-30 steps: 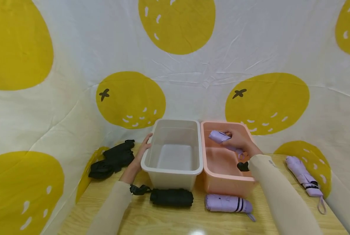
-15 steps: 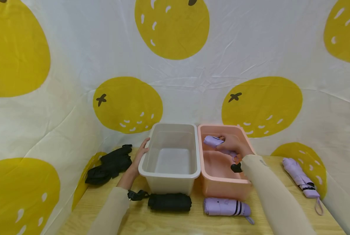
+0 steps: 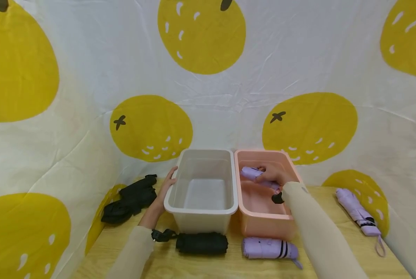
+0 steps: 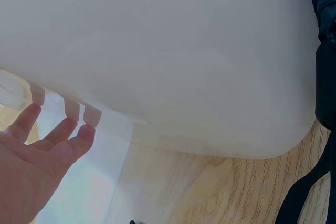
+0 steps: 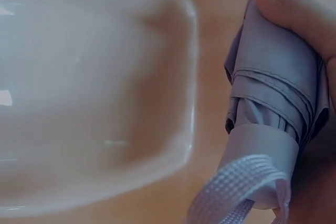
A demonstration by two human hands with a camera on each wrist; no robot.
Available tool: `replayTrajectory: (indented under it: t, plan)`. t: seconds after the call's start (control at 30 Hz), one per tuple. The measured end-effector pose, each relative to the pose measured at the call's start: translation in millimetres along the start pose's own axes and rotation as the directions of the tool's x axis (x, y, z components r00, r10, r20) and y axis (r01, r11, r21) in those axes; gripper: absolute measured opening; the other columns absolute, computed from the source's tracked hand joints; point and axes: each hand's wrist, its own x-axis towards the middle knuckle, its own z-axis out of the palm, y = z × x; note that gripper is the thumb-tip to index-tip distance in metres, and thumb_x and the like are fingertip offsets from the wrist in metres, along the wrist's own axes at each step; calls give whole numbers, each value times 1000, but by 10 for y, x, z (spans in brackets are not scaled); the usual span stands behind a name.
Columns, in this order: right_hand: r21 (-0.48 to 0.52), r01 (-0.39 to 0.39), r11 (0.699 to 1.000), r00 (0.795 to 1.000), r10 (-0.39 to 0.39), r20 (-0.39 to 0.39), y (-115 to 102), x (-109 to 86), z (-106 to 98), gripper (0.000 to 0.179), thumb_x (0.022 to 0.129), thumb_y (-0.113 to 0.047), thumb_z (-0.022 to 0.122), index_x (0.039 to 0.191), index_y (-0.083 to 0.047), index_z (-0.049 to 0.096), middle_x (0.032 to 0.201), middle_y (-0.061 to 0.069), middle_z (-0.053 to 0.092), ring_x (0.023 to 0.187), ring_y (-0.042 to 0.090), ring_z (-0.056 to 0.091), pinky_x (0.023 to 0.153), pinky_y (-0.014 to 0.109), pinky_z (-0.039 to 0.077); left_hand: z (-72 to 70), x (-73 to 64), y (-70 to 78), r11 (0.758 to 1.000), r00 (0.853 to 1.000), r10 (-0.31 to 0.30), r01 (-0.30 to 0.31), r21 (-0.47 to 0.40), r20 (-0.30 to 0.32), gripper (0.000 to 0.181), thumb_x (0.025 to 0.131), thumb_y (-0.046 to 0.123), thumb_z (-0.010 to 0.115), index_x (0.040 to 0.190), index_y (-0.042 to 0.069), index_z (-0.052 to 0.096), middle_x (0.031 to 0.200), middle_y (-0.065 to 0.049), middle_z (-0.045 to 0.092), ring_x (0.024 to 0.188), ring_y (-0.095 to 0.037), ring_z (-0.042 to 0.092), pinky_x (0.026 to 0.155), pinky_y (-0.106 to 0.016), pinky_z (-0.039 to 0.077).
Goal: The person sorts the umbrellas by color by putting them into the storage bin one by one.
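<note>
My right hand (image 3: pixel 275 173) grips a folded lilac umbrella (image 3: pixel 250 173) inside the pink bin (image 3: pixel 267 228). In the right wrist view, the thumb lies across the rolled cloth of the umbrella (image 5: pixel 273 51), and its handle and woven strap point toward the camera. Beside the pink bin stands a pale grey bin (image 3: pixel 201 221). My left hand (image 3: pixel 163 192) rests against its left side. The left wrist view shows the left hand (image 4: pixel 47 156) with fingers extended and fingertips at the bin's wall (image 4: pixel 173 66).
A black folded umbrella (image 3: pixel 201 243) lies before the grey bin, a lilac one (image 3: pixel 265 248) before the pink bin. Another lilac umbrella (image 3: pixel 354 209) lies at the right. Black folded umbrellas (image 3: pixel 136 197) lie at the left. A patterned cloth (image 3: pixel 225 116) hangs behind the wooden table (image 3: pixel 235 267).
My right hand has moved the lilac umbrella a little left and lower within the pink bin. The left hand stays at the grey bin. The head view has shifted slightly.
</note>
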Motion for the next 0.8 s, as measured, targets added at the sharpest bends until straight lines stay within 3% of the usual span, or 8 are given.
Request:
replayTrajectory:
  t: [0.07,0.17,0.23,0.37,0.47,0.53,0.67,0.8]
  plan:
    - [-107,69,992,998,-68,13,94,106,-4,45,65,-27,91,102,-12,71,97,6,64,77,19,55,62,31,48,-8,-9,-6,1000,1000,7,-7,5,-13,54,106,15,31,155,16,11,145,-16,29,98,-14,55,79,-29,49]
    - [-163,124,979,992,-116,55,155,191,-12,43,65,-28,91,99,-12,71,93,5,63,79,20,55,68,33,47,11,-33,30,1000,1000,9,-9,2,-18,53,106,13,31,155,14,13,144,-17,31,97,-14,55,78,-28,50]
    - [-216,236,947,971,-223,85,258,240,-23,41,67,-31,89,99,-14,71,94,2,64,82,18,55,71,33,47,28,-28,33,1000,1000,13,-13,1,-15,53,106,12,31,155,13,12,143,-17,32,97,-15,55,78,-29,50]
    - [-227,306,924,952,-297,75,427,263,-51,43,68,-34,88,103,-16,71,98,0,65,86,16,55,73,32,47,69,-2,0,1000,1000,0,0,-16,-1,53,106,13,31,155,13,11,142,-20,32,97,-17,56,79,-32,50]
    - [-182,193,964,978,-176,108,452,268,-60,44,67,-34,87,102,-13,69,95,1,64,83,15,54,70,30,47,95,-13,8,999,1000,-21,21,-27,7,54,107,13,31,156,14,9,144,-20,31,97,-16,56,80,-32,50]
    - [-167,134,977,983,-110,145,438,281,-54,42,68,-33,86,98,-10,68,89,2,62,78,15,54,66,29,47,107,-25,34,999,1000,-26,26,-32,10,54,107,12,30,156,14,8,144,-17,32,96,-15,56,79,-30,50]
    - [-82,71,994,975,-52,214,318,277,-28,38,76,-20,81,98,3,62,85,9,56,76,21,51,64,34,44,90,-9,37,999,1000,-15,15,-38,-9,53,106,11,31,155,15,11,140,-14,36,95,-15,56,77,-30,50]
    - [-47,-30,998,975,39,216,184,231,12,50,81,-15,78,116,11,56,106,21,57,91,27,51,75,38,46,64,18,6,1000,1000,-3,2,-28,-29,52,106,12,32,155,16,14,135,-11,40,92,-14,57,75,-29,50]
